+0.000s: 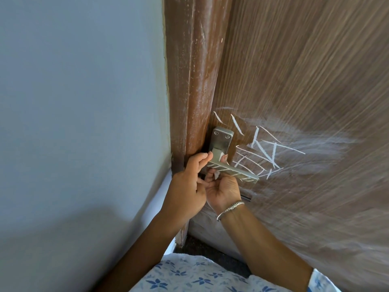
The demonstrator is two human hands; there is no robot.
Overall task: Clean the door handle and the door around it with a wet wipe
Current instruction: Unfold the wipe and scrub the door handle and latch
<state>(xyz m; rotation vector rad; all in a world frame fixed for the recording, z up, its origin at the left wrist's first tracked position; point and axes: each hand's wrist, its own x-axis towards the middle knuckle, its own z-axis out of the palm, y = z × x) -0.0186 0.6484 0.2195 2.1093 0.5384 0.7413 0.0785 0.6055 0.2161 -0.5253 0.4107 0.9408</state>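
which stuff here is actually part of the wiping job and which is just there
Part of the job: door handle; wet wipe, held against the handle by the right hand; left hand, gripping the handle's near end; door; white scribbles on it.

Just there: wall; door frame; bracelet.

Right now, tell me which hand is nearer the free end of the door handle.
Right. The right hand sits under the door handle, short of its free end; the left hand holds its pivot end.
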